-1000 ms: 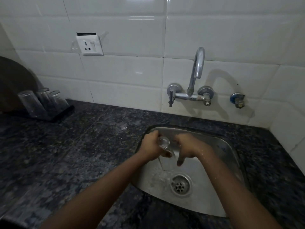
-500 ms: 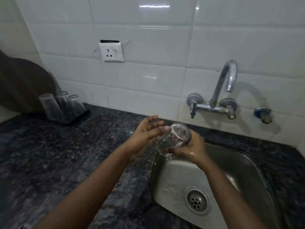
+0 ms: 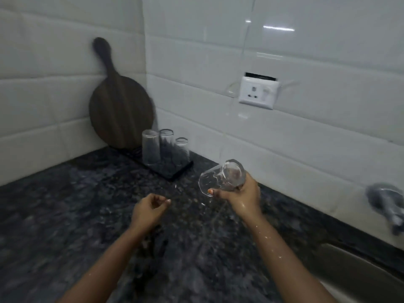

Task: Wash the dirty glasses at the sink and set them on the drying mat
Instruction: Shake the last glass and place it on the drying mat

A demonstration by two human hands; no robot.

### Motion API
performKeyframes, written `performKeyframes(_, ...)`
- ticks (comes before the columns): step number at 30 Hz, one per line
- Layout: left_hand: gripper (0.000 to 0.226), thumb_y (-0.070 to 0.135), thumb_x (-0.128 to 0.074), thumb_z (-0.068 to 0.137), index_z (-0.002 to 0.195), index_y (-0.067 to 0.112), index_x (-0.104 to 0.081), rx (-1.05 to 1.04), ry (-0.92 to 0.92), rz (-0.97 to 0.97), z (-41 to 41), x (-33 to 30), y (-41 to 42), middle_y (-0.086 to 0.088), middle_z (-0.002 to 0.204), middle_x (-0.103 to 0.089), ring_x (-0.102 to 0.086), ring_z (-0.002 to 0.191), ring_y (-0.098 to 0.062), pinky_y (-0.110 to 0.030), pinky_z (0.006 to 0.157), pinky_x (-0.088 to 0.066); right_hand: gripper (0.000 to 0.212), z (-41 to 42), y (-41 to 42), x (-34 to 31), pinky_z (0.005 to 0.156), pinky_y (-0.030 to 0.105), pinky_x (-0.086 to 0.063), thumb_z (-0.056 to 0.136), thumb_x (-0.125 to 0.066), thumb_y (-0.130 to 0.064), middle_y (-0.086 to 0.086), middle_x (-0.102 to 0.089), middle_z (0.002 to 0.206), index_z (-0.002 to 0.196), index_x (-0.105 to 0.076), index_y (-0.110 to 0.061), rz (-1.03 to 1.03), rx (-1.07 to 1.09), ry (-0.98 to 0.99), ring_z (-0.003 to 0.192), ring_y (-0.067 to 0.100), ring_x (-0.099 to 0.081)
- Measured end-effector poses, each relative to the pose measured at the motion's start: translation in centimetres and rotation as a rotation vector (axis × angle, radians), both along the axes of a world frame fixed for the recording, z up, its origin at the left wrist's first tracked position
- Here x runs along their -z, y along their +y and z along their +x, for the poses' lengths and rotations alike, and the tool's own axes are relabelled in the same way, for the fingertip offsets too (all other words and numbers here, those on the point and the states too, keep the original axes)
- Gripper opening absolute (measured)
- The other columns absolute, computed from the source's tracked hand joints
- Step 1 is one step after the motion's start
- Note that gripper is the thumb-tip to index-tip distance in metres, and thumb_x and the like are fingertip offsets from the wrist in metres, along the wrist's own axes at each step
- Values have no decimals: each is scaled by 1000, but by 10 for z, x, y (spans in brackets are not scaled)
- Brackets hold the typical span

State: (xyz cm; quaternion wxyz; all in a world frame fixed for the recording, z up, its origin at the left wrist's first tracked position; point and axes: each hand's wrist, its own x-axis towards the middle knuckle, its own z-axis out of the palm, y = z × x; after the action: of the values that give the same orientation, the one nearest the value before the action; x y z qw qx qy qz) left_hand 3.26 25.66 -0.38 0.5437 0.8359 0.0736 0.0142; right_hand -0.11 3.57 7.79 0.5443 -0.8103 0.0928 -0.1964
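Observation:
My right hand (image 3: 242, 196) grips a wet clear glass (image 3: 220, 177), tilted on its side with its mouth toward the lower left, above the dark granite counter (image 3: 65, 215). Water drips from it. My left hand (image 3: 148, 209) hovers over the counter to the left of the glass, fingers loosely curled and holding nothing. Three clear glasses (image 3: 165, 148) stand upside down on the black drying mat (image 3: 172, 171) in the back corner, beyond both hands. Only the sink's (image 3: 358, 270) left rim shows at the lower right.
A round dark wooden board (image 3: 120, 110) leans against the tiled wall behind the mat. A white wall socket (image 3: 259, 92) sits above the counter. The blurred tap fitting (image 3: 387, 202) sticks out at the right edge.
The view has swung left, away from the sink. My right hand carried the glass out of the sink and over the counter toward the mat. My left hand let go of it and dropped lower.

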Motion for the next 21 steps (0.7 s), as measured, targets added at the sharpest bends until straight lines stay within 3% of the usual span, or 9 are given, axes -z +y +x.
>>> performKeyframes(3, 46, 38, -61, 86, 117, 7, -49, -114, -26, 121, 24, 18, 42, -8, 100, -63, -62, 97, -27, -34, 78, -49, 71, 39, 40, 9, 77, 31, -57, 41, -94, -23, 2, -72, 95, 105, -65, -14, -13, 20, 10, 85, 17, -68)
performKeyframes(5, 55, 39, -58, 87, 125, 3, -44, -188, -89, 217, 36, 28, 58, -16, 109, -64, -60, 104, -33, -41, 89, -49, 68, 63, 61, 11, 76, 30, -57, 43, -94, -19, 3, -72, 93, 104, -65, -14, 15, 19, 15, 83, 16, -67)
performKeyframes(9, 50, 38, -48, 93, 130, 5, -45, -197, -161, 439, 53, 54, 79, -19, 134, -51, -38, 134, -30, -45, 116, -17, 74, 112, 91, 13, 75, 28, -54, 42, -94, -14, 9, -71, 101, 109, -63, -8, 29, 7, 73, 90, 22, -67)
performKeyframes(11, 44, 34, -46, 95, 130, 7, -47, -158, -225, 427, 57, 63, 83, -13, 138, -49, -28, 141, -25, -45, 118, -8, 76, 135, 100, 17, 75, 27, -52, 43, -94, -13, 10, -70, 105, 112, -62, -7, 15, 14, 94, 94, 22, -66)
performKeyframes(15, 40, 33, -43, 97, 129, 9, -48, -125, -291, 447, 64, 72, 85, -8, 139, -50, -25, 142, -21, -42, 118, -8, 75, 172, 111, 34, 77, 26, -47, 44, -93, -13, 10, -68, 110, 113, -61, -8, -88, 24, 154, 93, 18, -60)
performKeyframes(21, 57, 47, -29, 94, 139, 12, -34, -155, -293, 384, 65, 75, 85, -4, 144, -45, -31, 140, -16, -41, 120, -7, 69, 200, 122, 55, 75, 22, -44, 49, -92, -14, 9, -69, 110, 112, -63, -8, -222, -21, 213, 88, 12, -56)
